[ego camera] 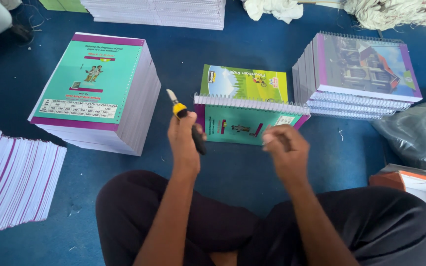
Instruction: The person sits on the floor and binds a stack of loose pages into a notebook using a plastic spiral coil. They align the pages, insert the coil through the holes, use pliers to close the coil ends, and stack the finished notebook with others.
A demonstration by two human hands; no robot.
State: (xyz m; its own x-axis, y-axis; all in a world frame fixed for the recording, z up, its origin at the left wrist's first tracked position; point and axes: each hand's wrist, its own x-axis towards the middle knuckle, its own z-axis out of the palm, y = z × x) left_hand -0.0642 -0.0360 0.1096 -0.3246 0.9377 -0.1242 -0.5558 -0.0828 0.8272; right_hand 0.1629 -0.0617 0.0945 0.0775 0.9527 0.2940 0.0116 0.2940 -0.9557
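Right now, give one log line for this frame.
left hand: grips pliers | right hand: closed above spiral notebook | floor: blue

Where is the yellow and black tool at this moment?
In the head view, the tool is in the left hand, left of centre, raised just left of the spiral notebook on the blue floor.

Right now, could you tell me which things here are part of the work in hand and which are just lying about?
In hand:
left hand gripping the yellow-and-black cutter
right hand, closed, over the spiral notebook

Lying about:
tall teal-covered stack
bound notebook pile
green cover sheet
white rags
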